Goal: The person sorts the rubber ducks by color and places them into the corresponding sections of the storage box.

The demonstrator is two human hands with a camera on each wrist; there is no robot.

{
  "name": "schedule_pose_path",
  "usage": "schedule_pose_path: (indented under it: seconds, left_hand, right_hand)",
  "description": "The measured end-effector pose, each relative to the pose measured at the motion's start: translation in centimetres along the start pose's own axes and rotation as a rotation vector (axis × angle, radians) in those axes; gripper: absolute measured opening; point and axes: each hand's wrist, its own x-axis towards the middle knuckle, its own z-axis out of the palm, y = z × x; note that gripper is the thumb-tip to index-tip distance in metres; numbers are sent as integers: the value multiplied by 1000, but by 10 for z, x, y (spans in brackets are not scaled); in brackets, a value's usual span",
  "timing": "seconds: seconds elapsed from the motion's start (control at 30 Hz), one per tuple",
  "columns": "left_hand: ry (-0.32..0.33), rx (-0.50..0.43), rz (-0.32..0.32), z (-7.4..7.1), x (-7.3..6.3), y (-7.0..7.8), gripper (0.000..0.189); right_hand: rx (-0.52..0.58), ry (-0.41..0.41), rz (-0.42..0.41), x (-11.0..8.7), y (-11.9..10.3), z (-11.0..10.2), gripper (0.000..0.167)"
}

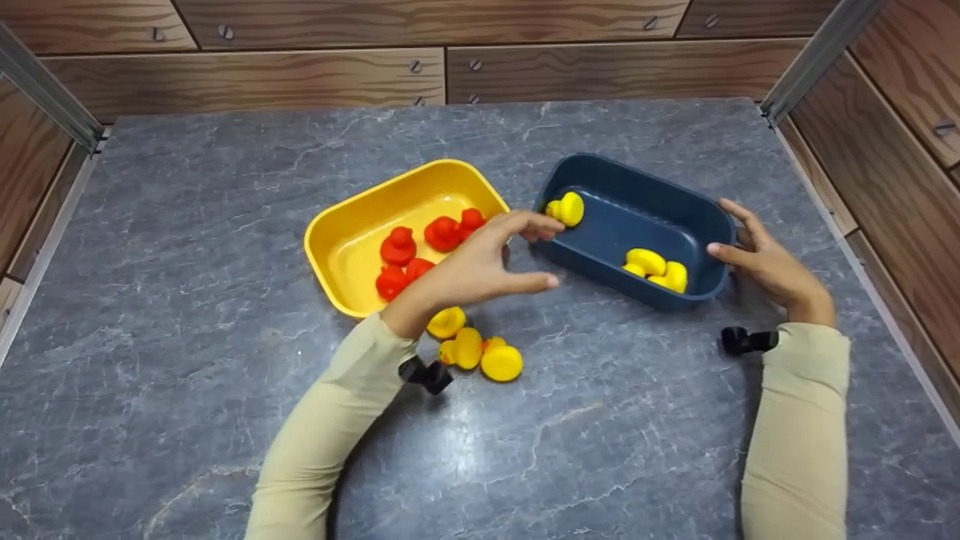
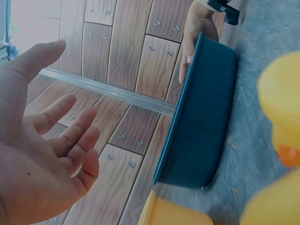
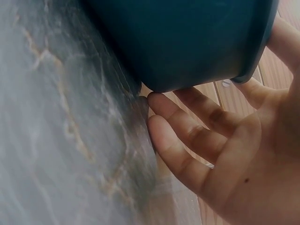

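Note:
My left hand [image 1: 480,266] hovers with spread fingers and nothing in its grasp, between a yellow tub [image 1: 330,217] and a dark blue tub [image 1: 637,184]. The right hand [image 1: 780,270] grips the blue tub's right end, its thumb over the rim and its fingers [image 3: 183,126] against the outer wall. Inside the blue tub, one yellow rubber duck [image 1: 571,208] lies at the left end and two yellow ducks [image 1: 646,262] near the front right. Several red rubber ducks [image 1: 397,246] sit in the yellow tub, partly hidden by my left hand.
Three more yellow ducks [image 1: 501,363] lie together on the grey marbled tabletop [image 1: 600,450], below my left wrist. Wood-patterned panels [image 1: 300,75] border the table at the back and sides. Each wrist carries a small black camera [image 1: 426,373].

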Motion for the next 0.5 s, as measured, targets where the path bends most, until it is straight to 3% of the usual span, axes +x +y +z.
schedule_pose_path:
  seconds: [0.23,0.5]
  left_hand:
    - [-68,12,26,-2,-19,-8,58]
    - [-194,60,-32,1,-32,-17,60]
  right_hand:
    - [-18,5,9,-1,-2,-1,79]
    - [-23,12,18,1,-1,0,78]
